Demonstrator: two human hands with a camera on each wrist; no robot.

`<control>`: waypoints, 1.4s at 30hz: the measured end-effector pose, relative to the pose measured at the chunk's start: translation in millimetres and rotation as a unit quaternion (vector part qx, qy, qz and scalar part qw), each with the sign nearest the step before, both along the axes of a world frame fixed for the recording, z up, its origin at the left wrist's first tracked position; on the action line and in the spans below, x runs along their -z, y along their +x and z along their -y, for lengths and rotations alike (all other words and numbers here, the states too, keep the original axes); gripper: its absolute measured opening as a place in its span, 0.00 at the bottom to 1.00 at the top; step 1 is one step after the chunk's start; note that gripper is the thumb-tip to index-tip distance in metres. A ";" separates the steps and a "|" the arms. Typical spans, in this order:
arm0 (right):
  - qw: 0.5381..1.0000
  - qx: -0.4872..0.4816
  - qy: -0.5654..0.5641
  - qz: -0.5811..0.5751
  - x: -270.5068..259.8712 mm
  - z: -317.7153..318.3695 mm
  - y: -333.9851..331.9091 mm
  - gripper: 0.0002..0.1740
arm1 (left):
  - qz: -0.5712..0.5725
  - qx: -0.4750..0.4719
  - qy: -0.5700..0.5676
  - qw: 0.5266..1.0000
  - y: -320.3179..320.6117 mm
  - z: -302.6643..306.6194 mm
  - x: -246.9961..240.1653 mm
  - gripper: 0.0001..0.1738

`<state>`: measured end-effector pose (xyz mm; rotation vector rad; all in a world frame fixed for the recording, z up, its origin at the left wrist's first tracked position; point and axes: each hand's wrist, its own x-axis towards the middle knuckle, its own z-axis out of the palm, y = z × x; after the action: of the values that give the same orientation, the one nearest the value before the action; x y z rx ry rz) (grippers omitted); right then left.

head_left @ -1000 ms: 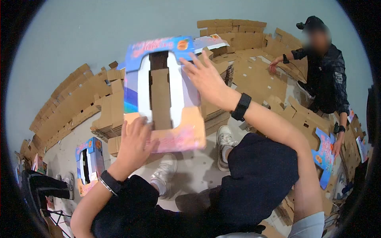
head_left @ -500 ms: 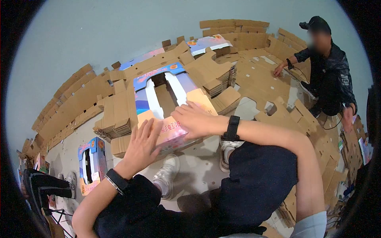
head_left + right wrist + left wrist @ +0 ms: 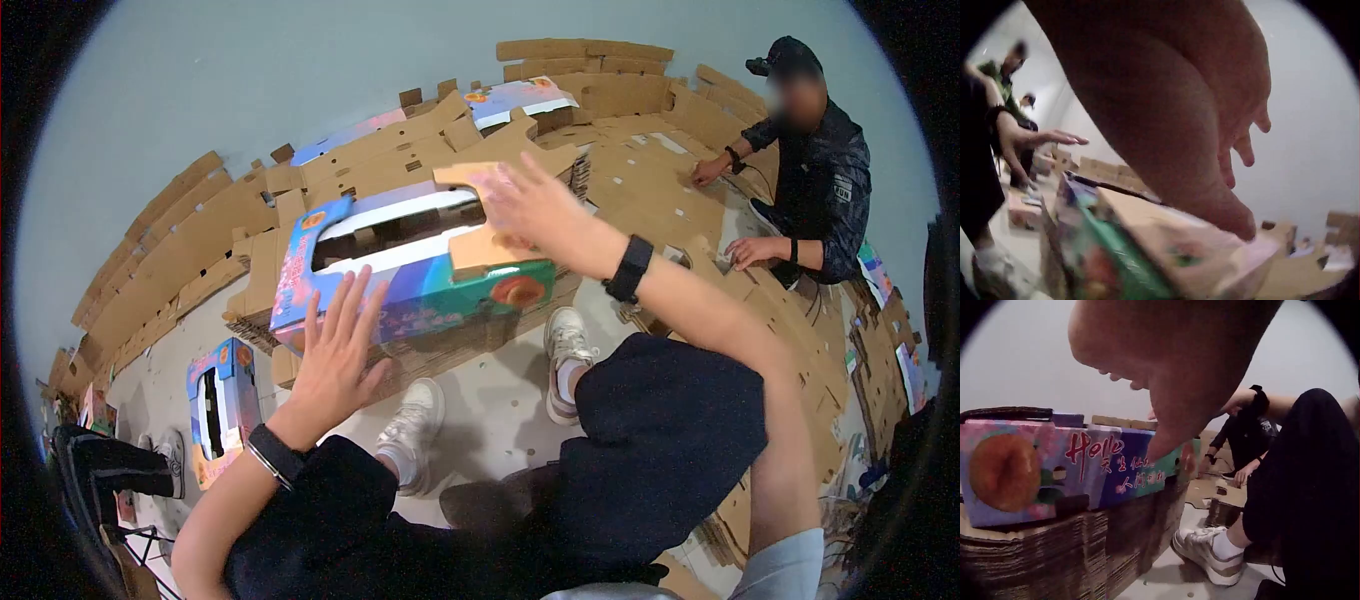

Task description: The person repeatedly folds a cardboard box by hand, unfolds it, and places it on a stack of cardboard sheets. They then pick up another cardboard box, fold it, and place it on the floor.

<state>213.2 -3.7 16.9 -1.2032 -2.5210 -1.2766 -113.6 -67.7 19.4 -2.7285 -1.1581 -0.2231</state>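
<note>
A printed cardboard box with a long slot in its top lies on the stack of flat cardboard, its long side facing me. My left hand is at the near side, toward the left end, fingers spread and straight. Over the peach-coloured flap at the right end is my right hand, slightly blurred, fingers extended. The right wrist view shows its palm close above that flap, thumb tip right at the surface. A large fruit picture and red lettering mark the side in the left wrist view.
A similar assembled box stands on the floor at left. Flat cardboard sheets spread behind and to the right. Another person crouches at right, hands on cardboard. Someone's leg shows at far left. My shoes flank the stack's near edge.
The box came down from a raised, tilted position onto the stack, then turned so its long side faces me. My right hand moved from its near end to its right end.
</note>
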 end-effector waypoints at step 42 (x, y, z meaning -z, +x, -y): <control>0.968 -0.059 -0.240 0.038 43.8 76.1 -104.6 0.19 | -0.115 0.017 0.073 0.990 8.1 -20.2 -21.4 0.29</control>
<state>108.5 -79.8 -27.0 -1.0609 -3.0134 -0.7169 -105.5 -47.5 40.8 -2.5654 -0.9927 0.0045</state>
